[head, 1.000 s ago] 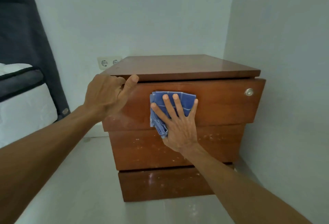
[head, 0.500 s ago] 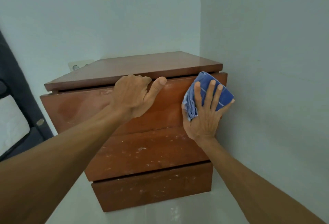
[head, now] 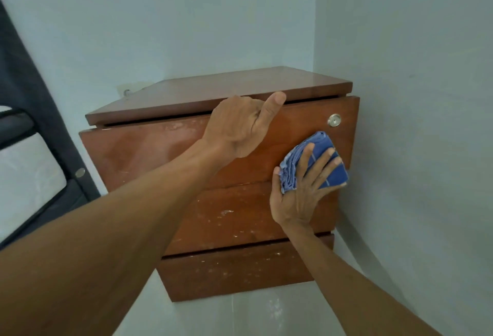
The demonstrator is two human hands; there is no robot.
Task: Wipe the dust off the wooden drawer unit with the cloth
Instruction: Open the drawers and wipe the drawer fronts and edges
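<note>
A: Far left: dark bed frame (head: pixel 40 132) and pale mattress (head: pixel 24 175), both cut off by the edge. Then the wooden drawer unit (head: pixel 160 154) in the corner, three fronts stacked, long axis of each running left to right

B: Left hand (head: pixel 240 127)?

A: Hooked over the top drawer's upper edge near the middle, fingers curled shut on that edge, thumb sticking up against the top board. Fingertips tucked into the gap, not visible

B: And further right?

A: Round metal lock (head: pixel 334 120) near the top drawer's right end. Just below it the right hand (head: pixel 301 191), fingers spread flat, pressing the folded blue cloth (head: pixel 336 175) onto the lower right corner of the top drawer front. No pinch, only a flat press

B: Where next, probably?

A: Leftward and downward. Dusty, streaked wood mostly lying left of the cloth along the top front, and pale specks on the two lower fronts below it. Right hand nearer to all of that; left arm crossing much of the middle and bottom fronts, hiding their left parts. Unit's right side against the wall, unseen
</note>
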